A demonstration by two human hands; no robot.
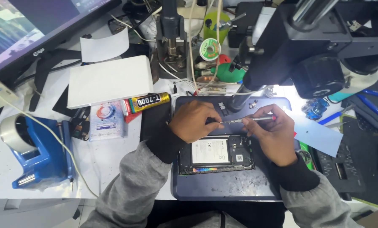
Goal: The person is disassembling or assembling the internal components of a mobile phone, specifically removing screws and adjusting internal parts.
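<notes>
Over opened phone, both hands grip screwdriver.

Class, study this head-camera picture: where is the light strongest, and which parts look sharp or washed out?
Head view: brightest under the microscope, where the white bench top washes out; the opened phone, left hand and right hand with its screwdriver look sharp; the monitor lies dim at the frame edge.

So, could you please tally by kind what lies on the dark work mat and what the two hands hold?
Opened phone: 1
Screwdriver, gripped by the right hand with the left hand at its tip: 1
Work mat: 1
Total: 3
</notes>
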